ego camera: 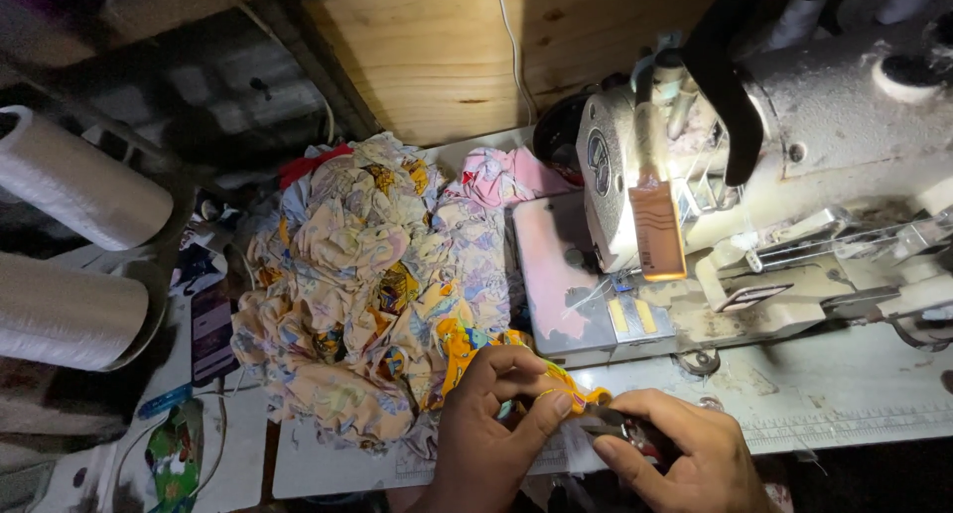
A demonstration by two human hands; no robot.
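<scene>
My left hand pinches a small piece of orange and yellow patterned fabric at the near edge of the sewing table. My right hand is closed around a small dark cutting tool, its tip against the fabric next to my left thumb. Both hands sit just in front of the sewing machine. A heap of patterned fabric pieces lies directly left of my hands, touching the piece I hold.
The machine's lit work lamp hangs over the needle plate. Two large white thread cones stand at far left. A pink cloth lies behind the heap. A dark phone and blue pen lie left of it. A wooden board stands behind.
</scene>
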